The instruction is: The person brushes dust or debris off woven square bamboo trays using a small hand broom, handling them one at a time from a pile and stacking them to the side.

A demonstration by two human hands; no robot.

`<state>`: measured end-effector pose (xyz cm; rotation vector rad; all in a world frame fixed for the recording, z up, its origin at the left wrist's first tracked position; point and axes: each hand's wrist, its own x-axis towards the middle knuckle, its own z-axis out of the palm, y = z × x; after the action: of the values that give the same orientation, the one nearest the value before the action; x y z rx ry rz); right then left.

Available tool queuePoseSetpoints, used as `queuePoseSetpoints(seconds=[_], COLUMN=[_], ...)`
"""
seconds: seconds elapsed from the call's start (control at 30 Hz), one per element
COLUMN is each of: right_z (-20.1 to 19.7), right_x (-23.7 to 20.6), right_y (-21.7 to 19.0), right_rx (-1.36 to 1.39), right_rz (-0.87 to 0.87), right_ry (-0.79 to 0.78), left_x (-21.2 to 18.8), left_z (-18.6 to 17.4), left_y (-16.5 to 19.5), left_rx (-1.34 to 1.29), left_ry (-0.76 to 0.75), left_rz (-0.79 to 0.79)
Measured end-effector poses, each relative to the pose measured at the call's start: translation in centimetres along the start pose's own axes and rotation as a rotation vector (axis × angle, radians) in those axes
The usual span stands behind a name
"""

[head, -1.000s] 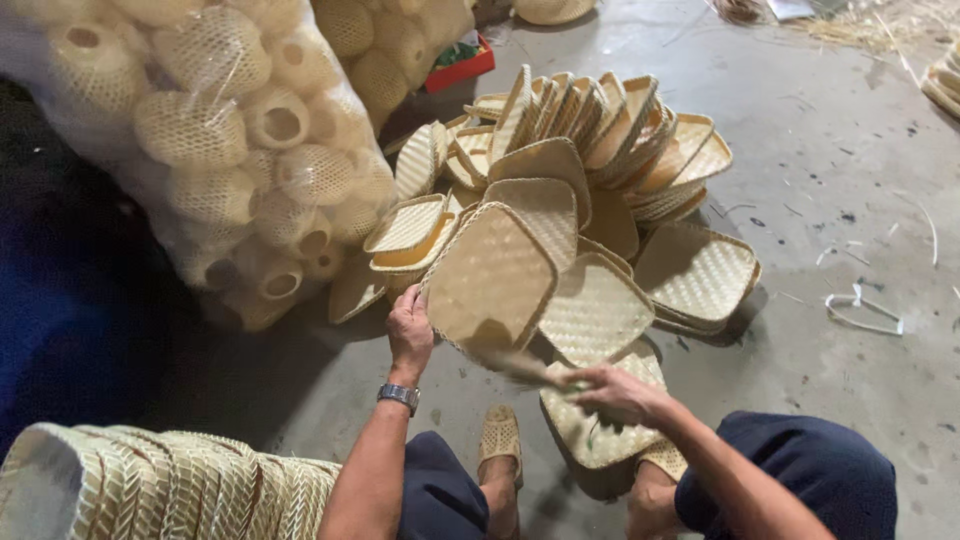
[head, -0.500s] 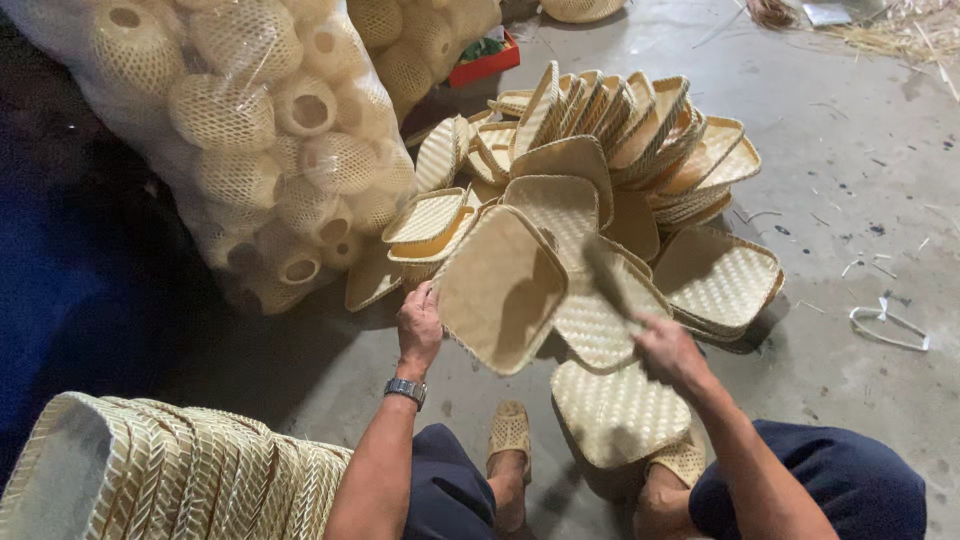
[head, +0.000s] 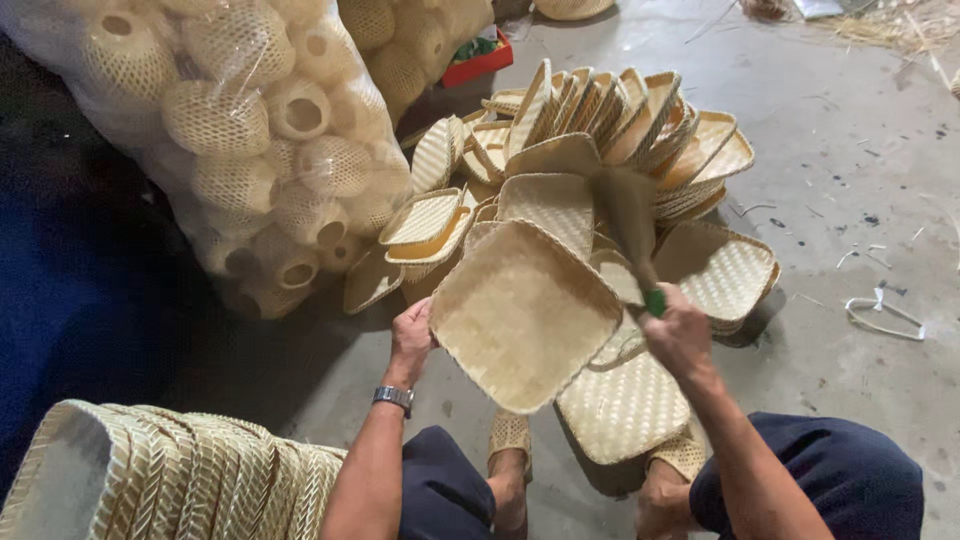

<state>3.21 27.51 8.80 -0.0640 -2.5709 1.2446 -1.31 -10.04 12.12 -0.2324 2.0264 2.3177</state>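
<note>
Left hand (head: 412,335): I see it clamped on the woven tray (head: 525,315) rim, tray tilted at its right.
Right hand (head: 678,335): fist closed around a green-handled brush (head: 630,225), bristles over the tray's far edge.

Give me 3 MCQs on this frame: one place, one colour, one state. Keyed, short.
1. Where is the clear sack of round woven shades?
A. Upper left
B. Lower right
C. Centre

2. Colour of the handle in the right hand?
A. Red
B. Green
C. White

3. How is the woven tray held by the left hand?
A. Flat on the floor
B. Tilted up, gripped by its edge
C. Upside down on a stack

Key: A, the sack fills that corner; B, green shows above the fist; C wrong, B: the tray is raised off the floor.
</note>
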Motion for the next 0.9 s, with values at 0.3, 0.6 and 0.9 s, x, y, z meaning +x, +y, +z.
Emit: queuePoseSetpoints(seconds=[0.3, 0.6, 0.9], right_z=[1.1, 3.1, 0.6], right_x=[-1.1, -0.7, -2.1], right_y=[1.2, -3.9, -6.7], right_rx=[0.864, 0.776, -0.187], right_rz=[0.266, 0.239, -0.509], right_ry=[-0.132, -0.110, -0.046], left_x=[0.2, -6.6, -0.9], left_z=[2.0, 11.4, 6.3], left_y=[-0.1, -3.0, -2.3], left_rx=[1.013, 1.047, 0.398], left_ry=[0.183, -0.602, -0.280], left_rz=[0.676, 0.917, 0.593])
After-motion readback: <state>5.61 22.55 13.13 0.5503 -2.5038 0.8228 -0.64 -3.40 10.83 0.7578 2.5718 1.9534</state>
